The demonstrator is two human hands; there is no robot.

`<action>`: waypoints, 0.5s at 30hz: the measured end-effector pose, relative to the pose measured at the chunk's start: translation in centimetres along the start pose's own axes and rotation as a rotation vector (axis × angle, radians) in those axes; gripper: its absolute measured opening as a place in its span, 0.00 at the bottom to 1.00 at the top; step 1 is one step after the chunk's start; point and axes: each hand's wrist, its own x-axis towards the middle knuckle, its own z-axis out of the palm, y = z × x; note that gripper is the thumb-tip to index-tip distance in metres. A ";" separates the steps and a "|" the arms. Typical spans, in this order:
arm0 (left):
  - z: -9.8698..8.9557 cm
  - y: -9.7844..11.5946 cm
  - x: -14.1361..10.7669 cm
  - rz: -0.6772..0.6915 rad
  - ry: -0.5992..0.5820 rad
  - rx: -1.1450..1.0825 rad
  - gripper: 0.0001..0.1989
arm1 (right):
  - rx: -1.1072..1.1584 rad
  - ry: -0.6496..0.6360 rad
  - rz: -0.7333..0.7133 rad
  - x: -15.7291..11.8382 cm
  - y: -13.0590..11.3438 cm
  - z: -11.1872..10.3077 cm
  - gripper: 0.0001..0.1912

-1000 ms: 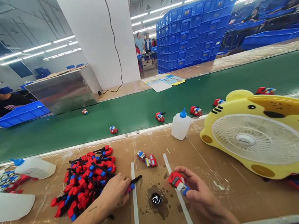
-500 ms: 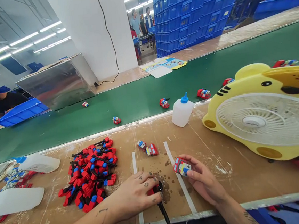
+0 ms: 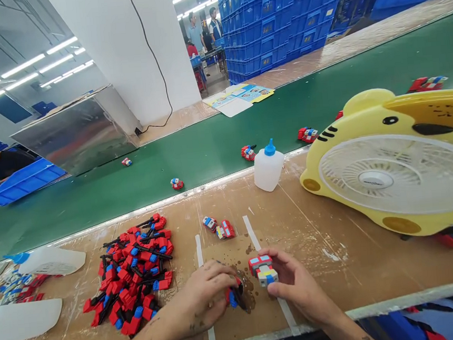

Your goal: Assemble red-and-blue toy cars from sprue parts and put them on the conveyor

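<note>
My left hand point(image 3: 211, 293) is closed on a red and blue toy part with a black rod point(image 3: 233, 297), just over a wet patch on the bench. A small dark round thing beside its fingertips is partly hidden. My right hand point(image 3: 295, 283) grips a red, white, blue and yellow toy block figure point(image 3: 262, 268) between thumb and fingers, to the right of the wet patch. Two similar toy pieces point(image 3: 224, 230) lie just beyond my hands. Left of my left hand spreads a pile of red, blue and black parts point(image 3: 134, 273).
A white bottle with a blue nozzle point(image 3: 268, 169) stands near the green conveyor belt point(image 3: 208, 145), which carries several toy pieces. At the right sits a yellow animal-shaped fan point(image 3: 393, 171). Two more bottles lie at the left. Stacked blue crates point(image 3: 277, 28) rise behind; a co-worker sits far left.
My left hand has turned the rod part, which pointed toward me, so its blue portion now shows. My right hand has brought the toy figure leftward and tilted it. The view has shifted slightly.
</note>
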 end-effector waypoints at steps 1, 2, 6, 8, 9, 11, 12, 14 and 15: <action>0.4 -0.1 -0.2 -0.102 0.089 -0.152 0.15 | -0.020 -0.002 -0.016 0.0 0.3 0.1 0.30; 0.9 -0.3 -0.4 -0.197 0.182 -0.289 0.14 | -0.043 -0.001 -0.029 -0.1 0.6 0.3 0.31; 2.7 -0.8 -0.8 -0.359 0.421 -0.639 0.18 | -0.180 0.012 -0.071 -0.1 1.3 0.9 0.31; 3.0 -0.9 -0.8 -0.354 0.440 -0.673 0.19 | -0.314 -0.001 -0.114 -0.1 1.0 1.1 0.30; 3.0 -1.0 -0.8 -0.349 0.438 -0.660 0.19 | -0.407 -0.016 -0.141 0.0 0.7 1.1 0.29; 2.9 -1.0 -0.7 -0.349 0.435 -0.609 0.18 | -0.620 -0.051 -0.202 0.2 0.0 1.3 0.28; 3.0 -1.0 -0.6 -0.355 0.442 -0.590 0.18 | -0.718 -0.066 -0.239 0.3 -0.3 1.4 0.28; 3.4 -0.8 -0.3 -0.363 0.490 -0.599 0.17 | -0.858 -0.076 -0.340 0.7 -0.9 1.9 0.28; 3.8 -0.7 -0.1 -0.358 0.535 -0.633 0.17 | -0.901 -0.071 -0.412 1.0 -1.0 2.3 0.28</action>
